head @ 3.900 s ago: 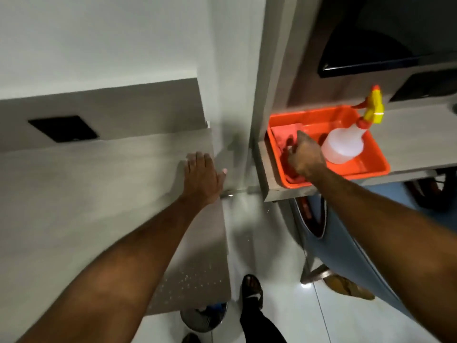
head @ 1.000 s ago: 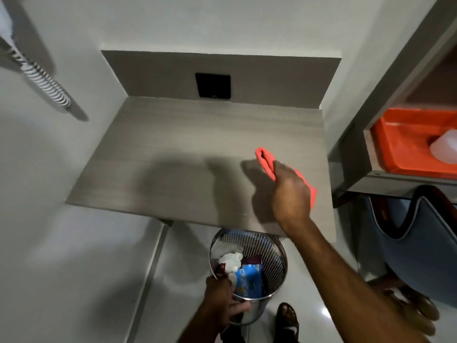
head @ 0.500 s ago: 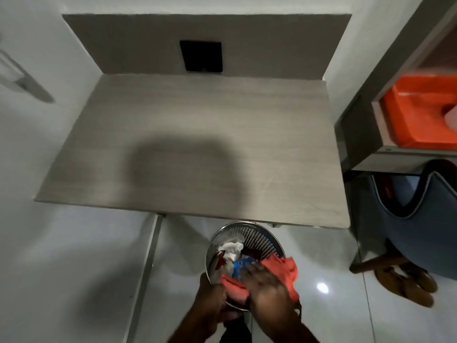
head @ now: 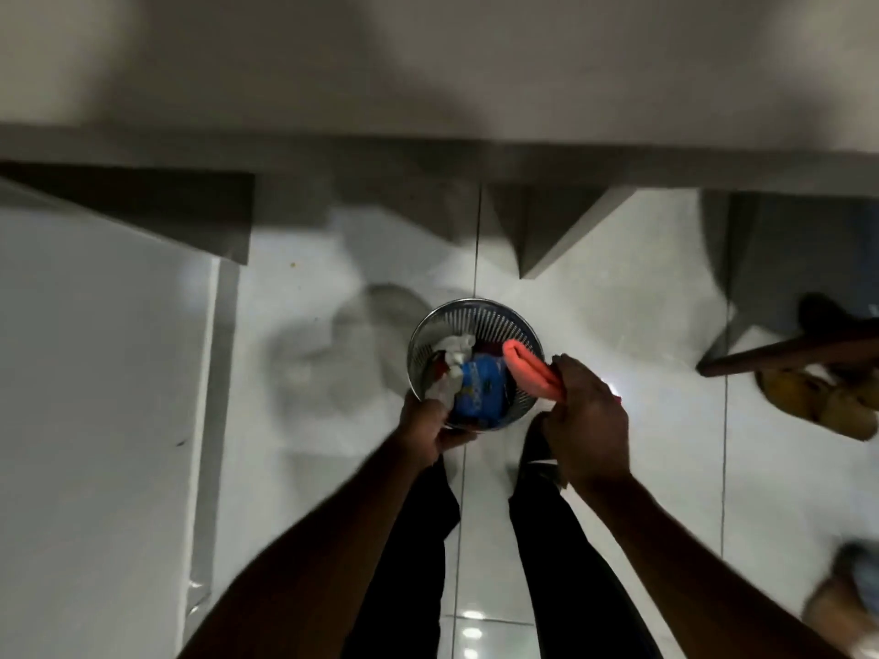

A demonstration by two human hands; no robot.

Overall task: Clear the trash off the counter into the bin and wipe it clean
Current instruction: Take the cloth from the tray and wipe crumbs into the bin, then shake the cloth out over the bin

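Note:
A round perforated metal bin (head: 480, 312) stands on the floor below the counter's front edge (head: 428, 149). Inside lie white crumpled paper (head: 454, 354) and a blue wrapper (head: 478, 390). My left hand (head: 430, 428) grips the bin's near rim. My right hand (head: 587, 420) holds a folded orange-red cloth (head: 528, 373), whose free end hangs over the bin's right side. The counter top fills the blurred upper part of the view.
White glossy floor tiles (head: 618, 325) surround the bin. My dark-trousered legs (head: 418, 539) stand just behind it. A white wall panel (head: 95, 373) is at the left. A brown chair leg (head: 785, 359) and sandals (head: 818, 401) lie at the right.
The view has dropped from the counter to the floor. My right hand has shifted with the cloth from the bin's middle to its right rim. My left hand stays on the rim.

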